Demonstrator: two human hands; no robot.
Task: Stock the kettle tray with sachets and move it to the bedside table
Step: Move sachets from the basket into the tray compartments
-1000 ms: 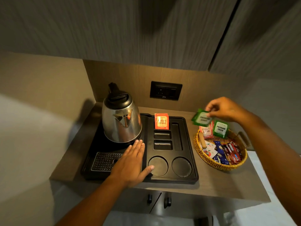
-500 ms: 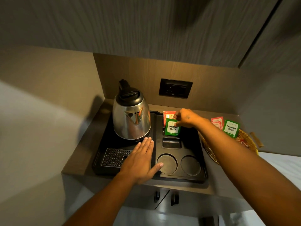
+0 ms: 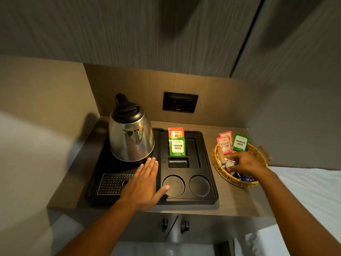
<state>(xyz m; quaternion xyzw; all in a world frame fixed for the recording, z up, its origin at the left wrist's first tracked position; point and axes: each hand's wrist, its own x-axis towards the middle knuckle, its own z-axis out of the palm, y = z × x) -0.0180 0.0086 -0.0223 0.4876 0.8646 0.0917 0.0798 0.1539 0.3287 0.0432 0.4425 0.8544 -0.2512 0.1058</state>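
The bench point(image 3: 230, 202) is a small wooden shelf closed by a wall on the left and a panel with a socket point(image 3: 180, 102) behind, so the only open room is toward the front and to the right, where a white bed point(image 3: 313, 191) lies just beside its edge. The black kettle tray point(image 3: 208, 197) takes most of the bench, its front rim near the front edge; it looks like stiff moulded plastic, and I judge it will be heavy on the left side because the steel kettle point(image 3: 131, 137) stands there (it may also slide on its base if the tray tilts). A good hold would be under both short sides, lifted level and pulled forward, away from the back panel. The left hand point(image 3: 143, 183) lies flat on the tray, fingers point(image 3: 147, 167) straight and close together, the thumb touching the rim of one round cup recess, holding nothing. The wicker basket point(image 3: 238, 182) stands to the right of the tray, apart from it. The right hand point(image 3: 245, 164) is inside it, fingers curled around a small pale packet point(image 3: 229, 162); whether the grip is closed I cannot tell. The sachets are light, thin and easy to bend, best pinched at the top edge. A green sachet point(image 3: 177, 149) stands upright in a slot of the tray, with a red sachet point(image 3: 176, 133) behind it; the next slot toward the front is still vacant.
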